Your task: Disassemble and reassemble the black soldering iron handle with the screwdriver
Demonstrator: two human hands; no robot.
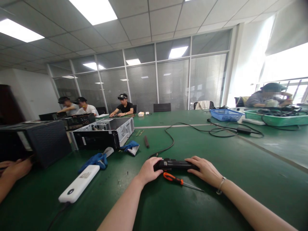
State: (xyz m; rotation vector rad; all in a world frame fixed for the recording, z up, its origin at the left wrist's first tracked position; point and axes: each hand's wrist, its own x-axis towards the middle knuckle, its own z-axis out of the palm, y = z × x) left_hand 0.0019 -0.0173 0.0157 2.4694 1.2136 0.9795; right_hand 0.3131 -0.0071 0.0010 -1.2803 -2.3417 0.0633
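A black oblong device (176, 165) lies crosswise on the green table in front of me. My left hand (150, 170) grips its left end, thumb on the near side and fingers on the far side. Around the right end closes my right hand (204, 170), with a bracelet at the wrist. A black cable (172, 141) reaches the table just behind the device; where it ends is hidden. On the near side, apart from both hands, lies a screwdriver (173, 178) with an orange and black handle, its shaft pointing right.
Left stand an open computer case (103, 131), blue gloves (93, 162), a white power strip (80, 183) and a dark case (36, 141) beside another person's hand (16, 170). A brown bar (146, 141) lies ahead. Blue (226, 115) and green baskets (276, 118) stand right. Several people sit farther off.
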